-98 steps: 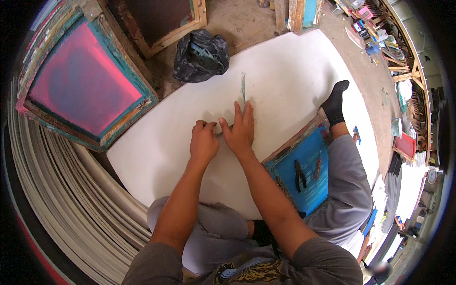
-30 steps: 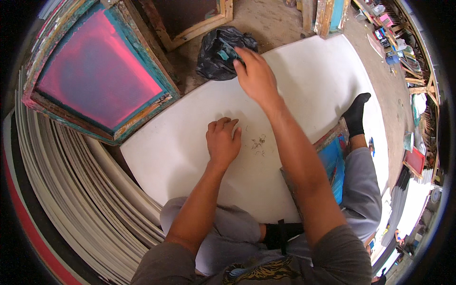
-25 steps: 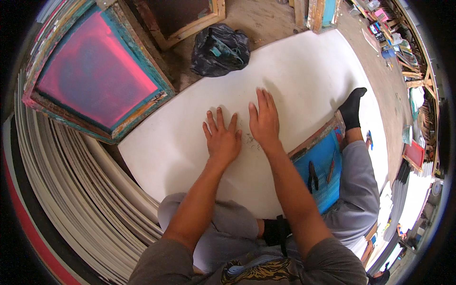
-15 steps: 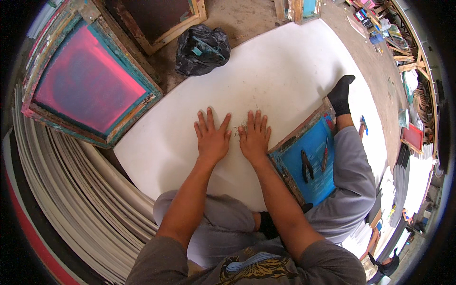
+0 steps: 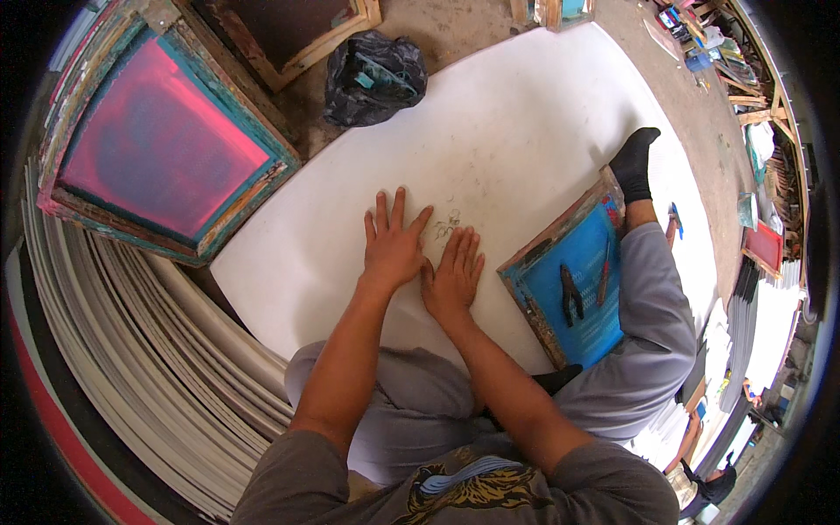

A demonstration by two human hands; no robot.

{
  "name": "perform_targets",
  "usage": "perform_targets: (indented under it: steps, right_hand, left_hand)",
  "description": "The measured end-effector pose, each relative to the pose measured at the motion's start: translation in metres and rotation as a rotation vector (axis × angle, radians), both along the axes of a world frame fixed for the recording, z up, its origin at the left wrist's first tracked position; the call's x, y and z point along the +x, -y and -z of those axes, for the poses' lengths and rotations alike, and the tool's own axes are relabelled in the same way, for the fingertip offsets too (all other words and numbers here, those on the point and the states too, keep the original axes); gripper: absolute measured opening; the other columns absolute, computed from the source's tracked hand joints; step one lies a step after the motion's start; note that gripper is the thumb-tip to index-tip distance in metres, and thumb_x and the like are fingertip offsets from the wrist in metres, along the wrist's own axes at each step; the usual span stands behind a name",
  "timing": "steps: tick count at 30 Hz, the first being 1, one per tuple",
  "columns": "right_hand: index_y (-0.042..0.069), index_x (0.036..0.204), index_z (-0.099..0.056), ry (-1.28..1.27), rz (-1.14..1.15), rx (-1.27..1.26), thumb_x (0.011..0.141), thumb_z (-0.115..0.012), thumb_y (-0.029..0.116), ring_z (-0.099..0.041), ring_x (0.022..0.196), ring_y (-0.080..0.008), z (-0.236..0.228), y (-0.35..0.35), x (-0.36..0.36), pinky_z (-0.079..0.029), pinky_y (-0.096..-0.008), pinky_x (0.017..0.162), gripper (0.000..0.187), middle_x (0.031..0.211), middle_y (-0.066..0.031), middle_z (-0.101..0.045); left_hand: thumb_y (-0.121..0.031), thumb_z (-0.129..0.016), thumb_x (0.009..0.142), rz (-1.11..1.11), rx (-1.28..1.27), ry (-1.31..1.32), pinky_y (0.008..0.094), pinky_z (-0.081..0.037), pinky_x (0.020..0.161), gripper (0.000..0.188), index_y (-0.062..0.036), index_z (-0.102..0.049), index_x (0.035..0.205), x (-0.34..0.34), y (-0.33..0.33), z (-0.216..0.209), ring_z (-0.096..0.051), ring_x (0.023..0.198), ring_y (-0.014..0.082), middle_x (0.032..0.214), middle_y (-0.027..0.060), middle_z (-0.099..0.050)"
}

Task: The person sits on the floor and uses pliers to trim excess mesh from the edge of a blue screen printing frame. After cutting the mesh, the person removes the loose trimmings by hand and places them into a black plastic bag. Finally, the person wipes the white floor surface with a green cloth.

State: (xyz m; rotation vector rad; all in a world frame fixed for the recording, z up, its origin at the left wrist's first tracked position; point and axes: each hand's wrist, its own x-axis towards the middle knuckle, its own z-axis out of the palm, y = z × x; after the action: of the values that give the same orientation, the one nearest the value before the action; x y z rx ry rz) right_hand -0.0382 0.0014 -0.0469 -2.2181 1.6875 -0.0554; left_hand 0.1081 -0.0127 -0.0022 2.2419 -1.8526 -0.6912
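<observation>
On the white sheet (image 5: 516,114) my left hand (image 5: 393,251) lies palm down with its fingers spread. Beside it my right hand (image 5: 452,284) rests flat, fingers stretched and close together, its thumb near the left hand. Neither hand holds anything. Just beyond the right fingertips is a small cluster of dark, thin scraps (image 5: 446,225). To the right, a wooden-framed blue printing screen (image 5: 560,280) leans by my leg. Pliers with dark handles (image 5: 570,296) and a thin red-handled tool (image 5: 604,278) lie on its mesh.
A black plastic bag (image 5: 374,79) stands at the sheet's far edge. A pink screen in a worn frame (image 5: 166,149) is at the left, above stacked pale sheets (image 5: 131,324). My socked foot (image 5: 633,162) rests on the right. Another person (image 5: 704,481) is at the lower right.
My right hand has slid left and nearer to me, close to the left hand, its fingers drawn together. The scraps show more clearly. The left hand has barely moved.
</observation>
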Motion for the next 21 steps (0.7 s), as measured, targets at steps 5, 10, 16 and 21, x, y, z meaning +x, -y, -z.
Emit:
perform_targets:
  steps: [5,10,16,21]
  right_hand:
    - [-0.003,0.16,-0.012,0.096,-0.151,0.049,0.1,-0.054,0.043,-0.008,0.155,-0.042,-0.015,-0.01,-0.009,-0.007,-0.058,0.122,0.087,0.167,-0.0266,-0.01]
    - [0.0,0.159,-0.022,0.014,-0.314,0.072,0.1,-0.052,0.049,-0.014,0.155,-0.0382,-0.018,-0.032,-0.025,-0.013,-0.0569,0.123,0.083,0.167,-0.022,-0.015]
    - [0.001,0.159,-0.023,0.093,-0.256,-0.038,0.099,-0.058,0.042,-0.018,0.154,-0.0391,-0.013,0.009,-0.002,-0.016,-0.0578,0.122,0.081,0.166,-0.0223,-0.021]
    - [0.001,0.158,-0.027,0.044,-0.371,0.011,0.099,-0.056,0.042,-0.02,0.154,-0.0369,-0.019,-0.011,-0.011,-0.017,-0.056,0.122,0.078,0.165,-0.0212,-0.023]
  left_hand:
    - [-0.005,-0.06,0.086,-0.042,-0.051,-0.058,0.0597,-0.015,0.122,0.056,-0.0222,-0.06,0.14,0.009,0.003,0.007,-0.014,0.152,0.0454,0.164,0.0171,-0.025]
    - [-0.001,-0.059,0.085,-0.083,-0.142,-0.104,0.0574,-0.019,0.122,0.049,-0.0181,-0.067,0.13,0.007,0.004,0.009,-0.021,0.149,0.0451,0.16,0.0161,-0.033]
    - [-0.004,-0.061,0.087,-0.121,-0.204,-0.145,0.055,-0.022,0.12,0.039,-0.016,-0.072,0.122,0.011,0.006,0.011,-0.027,0.146,0.0454,0.154,0.0171,-0.042]
    - [-0.011,-0.063,0.09,-0.181,-0.282,-0.187,0.0544,-0.025,0.119,0.03,-0.0149,-0.073,0.118,0.008,0.01,0.011,-0.032,0.143,0.0447,0.149,0.017,-0.047]
